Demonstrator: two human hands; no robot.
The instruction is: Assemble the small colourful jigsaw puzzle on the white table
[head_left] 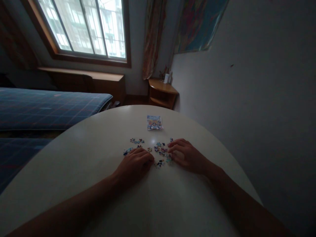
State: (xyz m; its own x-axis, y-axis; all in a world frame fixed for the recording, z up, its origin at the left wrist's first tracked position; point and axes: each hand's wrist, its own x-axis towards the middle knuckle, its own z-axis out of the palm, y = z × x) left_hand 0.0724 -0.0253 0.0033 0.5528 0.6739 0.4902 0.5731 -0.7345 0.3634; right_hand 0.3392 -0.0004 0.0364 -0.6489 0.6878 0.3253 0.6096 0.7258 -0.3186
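Note:
Small, colourful jigsaw puzzle pieces (pixel 161 150) lie in loose clusters on a white round table (pixel 98 141). My left hand (pixel 135 163) rests on the tabletop, fingers bent together and tips turned down beside the near pieces; what it holds, if anything, is hidden. Just left of it, partly covered, are a few bluish puzzle pieces (pixel 127 151). On the right, my right hand (pixel 186 154) is open, its fingers apart and fingertips at the edge of the main cluster. Beyond the pieces lies a square printed picture or packet (pixel 154 122) with a blue cartoon design.
A bare wall (pixel 247 98) runs along the right side of the table. To the left are mattresses with blue plaid covers (pixel 49 108). A wooden corner shelf (pixel 163 87) stands behind the table, and a long wooden desk (pixel 103 75) sits under the barred window (pixel 86 29).

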